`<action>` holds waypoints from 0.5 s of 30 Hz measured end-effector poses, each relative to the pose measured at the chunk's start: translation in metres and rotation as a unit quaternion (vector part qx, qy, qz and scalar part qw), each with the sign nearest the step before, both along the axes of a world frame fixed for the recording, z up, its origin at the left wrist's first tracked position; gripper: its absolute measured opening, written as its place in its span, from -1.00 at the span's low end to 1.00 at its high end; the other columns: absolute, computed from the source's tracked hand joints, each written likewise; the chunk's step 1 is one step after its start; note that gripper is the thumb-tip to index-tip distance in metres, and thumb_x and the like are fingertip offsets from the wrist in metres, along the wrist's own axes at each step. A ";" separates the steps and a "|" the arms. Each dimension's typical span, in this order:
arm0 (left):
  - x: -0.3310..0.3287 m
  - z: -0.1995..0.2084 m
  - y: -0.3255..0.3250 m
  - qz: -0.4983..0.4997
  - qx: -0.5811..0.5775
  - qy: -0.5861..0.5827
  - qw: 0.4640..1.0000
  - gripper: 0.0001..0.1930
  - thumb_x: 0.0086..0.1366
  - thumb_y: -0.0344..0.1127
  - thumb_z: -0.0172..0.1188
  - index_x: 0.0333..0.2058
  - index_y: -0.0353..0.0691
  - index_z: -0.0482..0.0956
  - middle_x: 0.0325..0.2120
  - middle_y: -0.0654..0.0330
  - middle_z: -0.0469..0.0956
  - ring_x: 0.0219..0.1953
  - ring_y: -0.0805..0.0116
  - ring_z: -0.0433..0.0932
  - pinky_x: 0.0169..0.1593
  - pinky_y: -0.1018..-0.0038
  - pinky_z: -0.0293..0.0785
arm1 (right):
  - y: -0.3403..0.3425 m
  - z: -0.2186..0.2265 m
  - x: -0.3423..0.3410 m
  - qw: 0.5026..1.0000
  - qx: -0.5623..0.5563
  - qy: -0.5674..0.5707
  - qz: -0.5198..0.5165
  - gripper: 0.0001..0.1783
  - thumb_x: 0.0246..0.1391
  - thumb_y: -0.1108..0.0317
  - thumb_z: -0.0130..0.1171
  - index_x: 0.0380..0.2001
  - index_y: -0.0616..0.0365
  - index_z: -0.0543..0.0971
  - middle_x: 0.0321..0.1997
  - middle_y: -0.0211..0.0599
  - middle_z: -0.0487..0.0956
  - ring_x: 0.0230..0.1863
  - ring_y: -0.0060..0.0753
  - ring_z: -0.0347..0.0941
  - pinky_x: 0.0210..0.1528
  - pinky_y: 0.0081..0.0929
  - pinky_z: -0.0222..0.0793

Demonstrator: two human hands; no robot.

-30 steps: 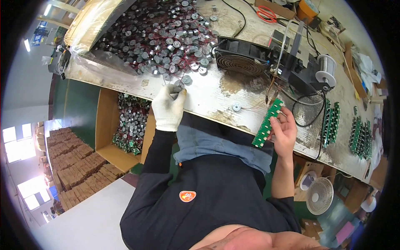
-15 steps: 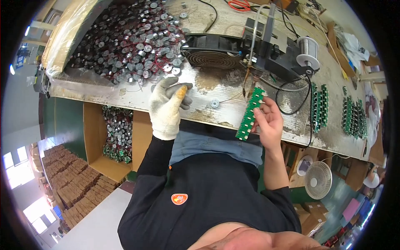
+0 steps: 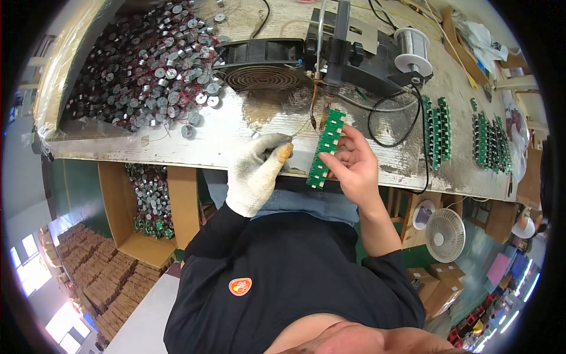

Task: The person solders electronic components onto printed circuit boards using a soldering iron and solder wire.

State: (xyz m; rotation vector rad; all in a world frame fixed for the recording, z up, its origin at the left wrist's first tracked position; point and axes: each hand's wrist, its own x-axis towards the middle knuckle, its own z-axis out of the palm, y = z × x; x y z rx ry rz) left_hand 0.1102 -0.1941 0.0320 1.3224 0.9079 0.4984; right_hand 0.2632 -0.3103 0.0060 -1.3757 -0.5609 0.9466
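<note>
My left hand [image 3: 257, 176], in a white glove with grey fingers and a yellowed thumb tip, is closed in a pinch near the table's front edge. Thin wires [image 3: 302, 128] run from its fingertips toward the soldering tip. The small round metal part on these wires is mostly hidden in the fingers. My bare right hand [image 3: 356, 171] grips a long green circuit board strip [image 3: 326, 151] by its right edge, thumb on top. The strip stands tilted, its upper end just beside the soldering iron tip [image 3: 325, 112].
A heap of small round metal parts with red wires [image 3: 159, 76] fills the back left. A black blower fan [image 3: 262, 69] and a solder spool [image 3: 413, 50] stand behind my hands. Finished-looking board strips [image 3: 437, 133] lie at the right. A cardboard box [image 3: 183, 206] sits below the table.
My left hand has come right and down to the round part that lay on the table and pinched it. The board strip stays in my right hand. The whole view has shifted.
</note>
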 end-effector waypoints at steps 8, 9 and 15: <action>0.015 -0.010 -0.006 -0.028 0.155 0.027 0.987 -0.85 0.21 -0.37 0.20 -0.34 -0.37 0.59 -0.53 0.24 0.54 -0.51 0.59 0.47 -0.40 0.60 0.40 | -0.002 0.006 -0.001 0.996 0.007 0.076 0.040 -0.42 0.04 0.61 0.16 0.13 0.32 0.22 -0.21 -0.20 0.50 -0.44 -0.63 0.48 -0.54 -0.72 0.37; 0.017 -0.011 -0.005 -0.037 0.159 0.028 0.986 -0.85 0.21 -0.37 0.21 -0.36 -0.37 0.59 -0.53 0.24 0.53 -0.51 0.59 0.46 -0.40 0.60 0.39 | -0.002 0.005 -0.001 0.996 0.005 0.077 0.039 -0.42 0.04 0.61 0.16 0.13 0.32 0.22 -0.21 -0.20 0.50 -0.44 -0.63 0.48 -0.54 -0.72 0.37; 0.022 -0.005 -0.003 -0.068 -0.025 0.023 0.997 -0.86 0.22 -0.42 0.18 -0.34 -0.41 0.52 -0.45 0.23 0.53 -0.41 0.57 0.46 -0.33 0.63 0.39 | -0.004 0.002 -0.003 0.994 0.030 0.092 0.047 -0.42 0.06 0.63 0.13 0.14 0.32 0.18 -0.13 -0.19 0.48 -0.37 -0.62 0.48 -0.50 -0.71 0.40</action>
